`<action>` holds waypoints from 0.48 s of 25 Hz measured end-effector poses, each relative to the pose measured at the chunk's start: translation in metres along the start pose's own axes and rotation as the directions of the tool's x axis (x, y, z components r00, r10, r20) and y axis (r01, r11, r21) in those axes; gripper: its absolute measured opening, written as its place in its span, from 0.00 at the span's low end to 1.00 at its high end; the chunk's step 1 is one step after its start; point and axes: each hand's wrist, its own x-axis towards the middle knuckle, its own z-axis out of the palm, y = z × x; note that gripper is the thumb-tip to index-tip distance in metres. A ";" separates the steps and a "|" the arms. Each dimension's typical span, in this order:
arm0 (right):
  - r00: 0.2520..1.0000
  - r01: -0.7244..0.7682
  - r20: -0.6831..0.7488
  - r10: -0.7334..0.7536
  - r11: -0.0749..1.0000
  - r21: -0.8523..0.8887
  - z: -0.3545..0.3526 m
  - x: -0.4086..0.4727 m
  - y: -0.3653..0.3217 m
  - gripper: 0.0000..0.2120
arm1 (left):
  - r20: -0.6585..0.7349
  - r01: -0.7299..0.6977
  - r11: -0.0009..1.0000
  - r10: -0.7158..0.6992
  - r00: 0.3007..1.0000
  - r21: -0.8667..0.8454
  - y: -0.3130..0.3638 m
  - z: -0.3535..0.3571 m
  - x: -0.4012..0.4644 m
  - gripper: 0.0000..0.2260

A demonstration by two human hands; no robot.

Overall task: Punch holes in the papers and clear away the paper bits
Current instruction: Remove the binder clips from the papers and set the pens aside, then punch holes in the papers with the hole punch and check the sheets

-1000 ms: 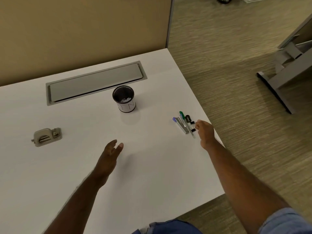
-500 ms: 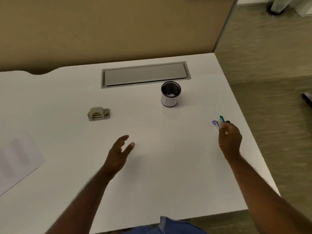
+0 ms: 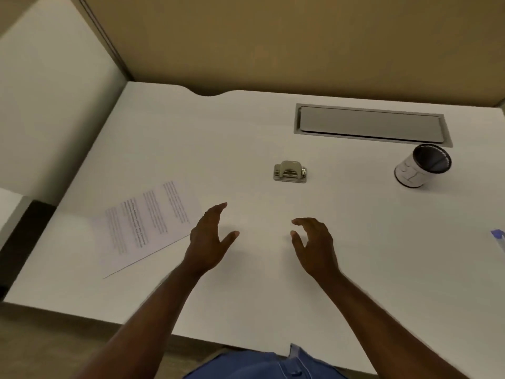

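A white desk [image 3: 273, 296] is seen bearing a printed paper [image 3: 144, 222] at left, a metal hole punch [image 3: 290, 172] at centre, a cup [image 3: 420, 169] at right, a recessed grey cable tray lid [image 3: 370, 124] behind, and a blue item [image 3: 498, 235] at the right edge.

The light around me is dim, warm and even, and I can't tell where it comes from. My left hand [image 3: 209, 236] and right hand [image 3: 314, 243] are dark against the pale desk [image 3: 246, 138], each with only a faint, soft shadow beside it. No glare shows on the desk. The whole view is a little soft; the print on the paper [image 3: 147, 222] smears into grey lines, perhaps from motion. Toward the edges straight lines bow, and the pen cup [image 3: 415, 170] appears to lean outward.
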 end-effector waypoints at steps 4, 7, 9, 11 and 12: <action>0.983 0.088 0.165 -0.082 0.996 -0.029 0.071 0.022 -0.071 0.12 | -0.149 0.270 0.951 -0.247 0.957 0.153 -0.076 -0.045 0.000 0.33; 0.953 0.074 0.299 -0.047 0.994 -0.078 0.119 0.041 -0.110 0.16 | -0.203 0.562 0.816 -0.533 0.822 0.136 -0.125 -0.071 0.004 0.37; 0.933 0.017 0.360 0.034 0.991 -0.136 0.148 0.053 -0.130 0.20 | -0.226 0.701 0.710 -0.672 0.705 0.074 -0.152 -0.085 0.007 0.41; 0.918 -0.025 0.384 0.104 0.978 -0.206 0.172 0.061 -0.146 0.23 | -0.199 0.796 0.605 -0.779 0.595 0.010 -0.175 -0.095 0.009 0.47; 0.913 -0.036 0.386 0.130 0.970 -0.241 0.183 0.062 -0.152 0.25 | -0.169 0.827 0.562 -0.816 0.553 -0.004 -0.186 -0.099 0.010 0.50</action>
